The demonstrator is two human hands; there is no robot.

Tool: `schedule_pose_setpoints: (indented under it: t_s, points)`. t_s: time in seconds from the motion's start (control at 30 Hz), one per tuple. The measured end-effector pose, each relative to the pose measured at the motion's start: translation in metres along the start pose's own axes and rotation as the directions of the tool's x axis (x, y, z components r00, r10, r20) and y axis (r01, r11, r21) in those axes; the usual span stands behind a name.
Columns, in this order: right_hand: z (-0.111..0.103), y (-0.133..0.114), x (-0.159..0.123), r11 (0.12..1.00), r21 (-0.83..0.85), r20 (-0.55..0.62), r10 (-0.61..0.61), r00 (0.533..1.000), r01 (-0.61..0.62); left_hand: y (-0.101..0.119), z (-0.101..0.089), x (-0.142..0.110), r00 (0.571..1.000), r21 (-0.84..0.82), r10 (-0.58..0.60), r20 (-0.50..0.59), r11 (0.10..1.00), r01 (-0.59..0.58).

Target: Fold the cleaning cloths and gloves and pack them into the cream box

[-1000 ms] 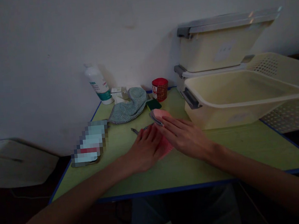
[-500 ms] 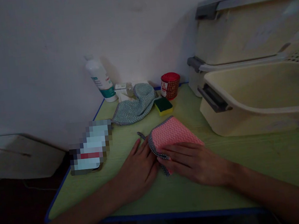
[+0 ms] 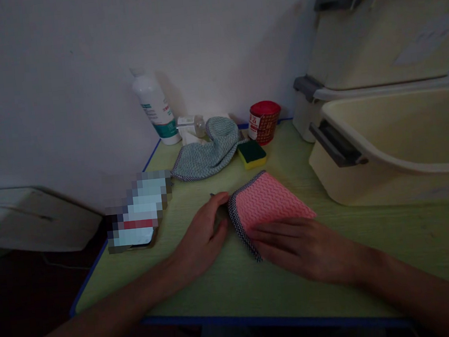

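A pink cleaning cloth [image 3: 269,201] with a black-and-white checked edge lies folded on the green table, its tip pointing right. My right hand [image 3: 307,245] rests flat on the cloth's lower part, fingers stretched out and side by side. Just left of the checked edge is my left hand [image 3: 203,237], its fingertips at or near that edge. Thumb and fingers are apart there, with a gap between them. A small dark bit, perhaps a hanging loop, peeks out behind the left fingers.
Behind the cloth are a green-and-yellow sponge [image 3: 252,154], a crumpled blue-grey cloth [image 3: 207,157], a red tub [image 3: 264,122], a white bottle [image 3: 157,111] and a small clear bottle [image 3: 192,125]. A phone [image 3: 141,211] lies left. Cream bins [image 3: 353,185] stand right.
My left hand has come off the cloth's left side, its thumb and fingers parting. The checked edge now lies smoother. My right hand stays on the cloth. The whole view has shifted slightly.
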State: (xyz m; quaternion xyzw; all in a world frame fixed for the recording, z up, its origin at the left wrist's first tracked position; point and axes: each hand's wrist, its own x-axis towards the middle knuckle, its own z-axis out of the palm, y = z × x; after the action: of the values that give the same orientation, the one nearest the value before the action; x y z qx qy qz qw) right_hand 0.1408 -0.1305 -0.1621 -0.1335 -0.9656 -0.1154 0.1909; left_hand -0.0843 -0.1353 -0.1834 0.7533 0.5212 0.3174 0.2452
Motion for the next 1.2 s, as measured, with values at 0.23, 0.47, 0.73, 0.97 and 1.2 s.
schedule_pose_setpoints:
  t_s: [0.23,0.47,0.73,0.97,1.2]
  points:
    - [-0.009,0.006,-0.006,1.0,-0.019,0.019,0.016,1.0,-0.015,0.003,-0.001,-0.001,0.999,-0.005,0.016,0.047,1.0,-0.015]
    - [-0.008,0.008,-0.007,0.999,0.041,0.092,-0.028,0.995,0.024,0.006,-0.003,-0.001,0.996,0.025,0.025,0.084,0.999,-0.027]
    - [-0.005,0.008,-0.007,0.987,0.163,0.116,-0.01,0.993,-0.009,0.005,-0.004,0.001,1.0,-0.087,0.003,0.031,0.996,0.0]
    - [-0.006,0.008,-0.003,0.98,0.197,0.089,-0.006,0.996,-0.012,0.011,-0.003,0.019,0.998,-0.007,-0.001,-0.057,1.0,0.0]
    - [-0.005,0.007,-0.003,0.985,0.173,0.09,-0.018,0.996,0.002,0.018,0.002,0.041,0.998,0.066,-0.069,-0.007,0.995,0.07]
